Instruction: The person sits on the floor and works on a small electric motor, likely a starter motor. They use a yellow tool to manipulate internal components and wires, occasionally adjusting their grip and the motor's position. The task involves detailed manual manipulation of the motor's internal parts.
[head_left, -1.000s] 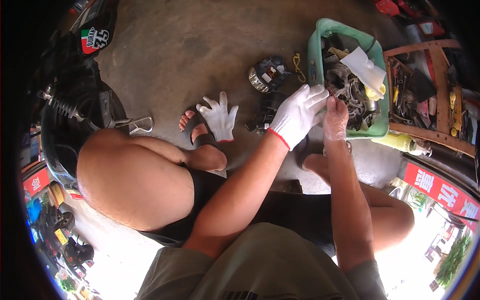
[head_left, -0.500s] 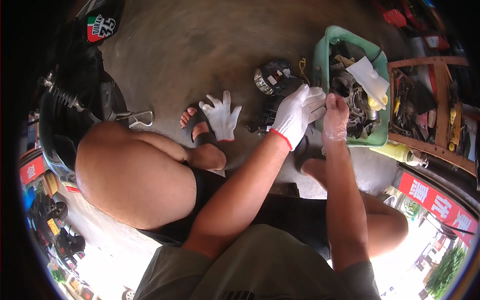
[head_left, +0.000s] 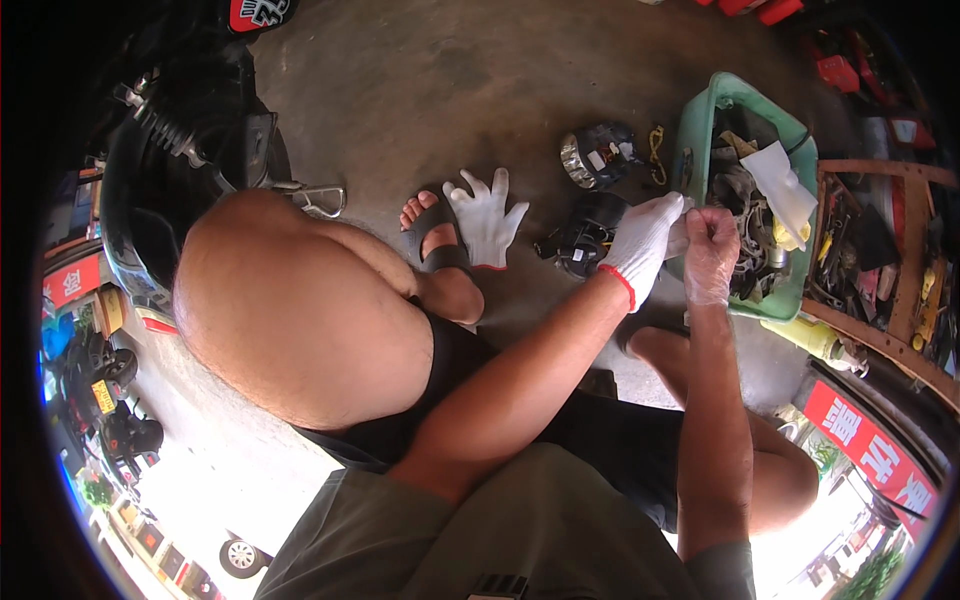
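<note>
Big red sign point(head_left: 868, 455), 4 o'clock: white writing. Small red sign point(head_left: 70, 282), 9 o'clock: white writing. Sticker point(head_left: 262, 14), 11 o'clock, on black bike point(head_left: 200, 100): letters, number, cut off. Yellow plate point(head_left: 104, 396), between 8 and 9 o'clock: marks too tiny.

1. On my feed, the left hand point(head_left: 645, 240) wears white, edged in red.
2. The loose glove point(head_left: 487, 222) repeats both colours.
3. I see a pale green bin point(head_left: 700, 120), a white sheet point(head_left: 780, 187), a yellow cord point(head_left: 656, 152).
4. The shirt point(head_left: 535, 520) reads olive-grey to me, shorts point(head_left: 615, 445) and sandal point(head_left: 446, 257) black.
5. Rack point(head_left: 911, 250) rusty brown; bottle point(head_left: 806, 338) yellow-green.
6. A red banner point(head_left: 858, 441) bears white characters.
7. The floor point(head_left: 390, 90) looks grey-brown.
</note>
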